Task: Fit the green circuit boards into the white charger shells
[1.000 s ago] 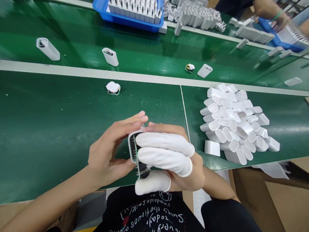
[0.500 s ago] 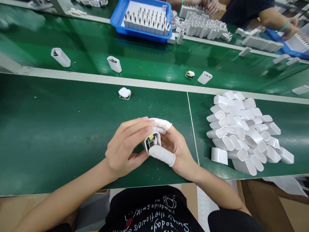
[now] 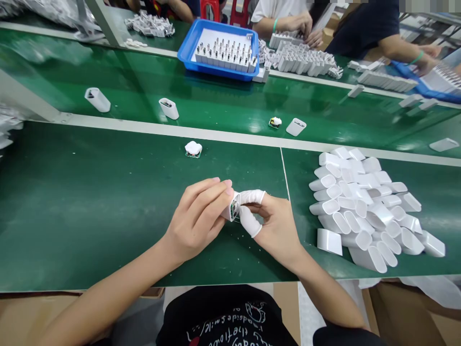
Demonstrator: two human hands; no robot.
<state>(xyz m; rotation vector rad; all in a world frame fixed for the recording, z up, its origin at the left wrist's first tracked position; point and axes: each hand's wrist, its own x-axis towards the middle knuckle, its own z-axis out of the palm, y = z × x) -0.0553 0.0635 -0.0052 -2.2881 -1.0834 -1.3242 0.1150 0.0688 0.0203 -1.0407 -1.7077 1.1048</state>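
Both my hands meet over the green bench near its front edge. My left hand [image 3: 196, 221] wraps its fingers around a small white charger shell [image 3: 232, 207] whose open end shows a circuit board inside. My right hand [image 3: 272, 223], with white finger cots on thumb and forefinger, pinches the shell's open end from the right. A heap of empty white shells [image 3: 363, 204] lies just right of my right hand. A loose circuit board with a white part [image 3: 193, 149] sits on the bench beyond my hands.
A conveyor belt [image 3: 223, 103] behind the bench carries spaced white shells [image 3: 97, 99] and a small board. Beyond it stand a blue tray of plug parts [image 3: 223, 50] and rows of white pieces, where other people's hands work.
My hands have lowered from close to the camera toward the bench and away from me. The board that stuck out of the shell now sits inside it. The view tilted up.
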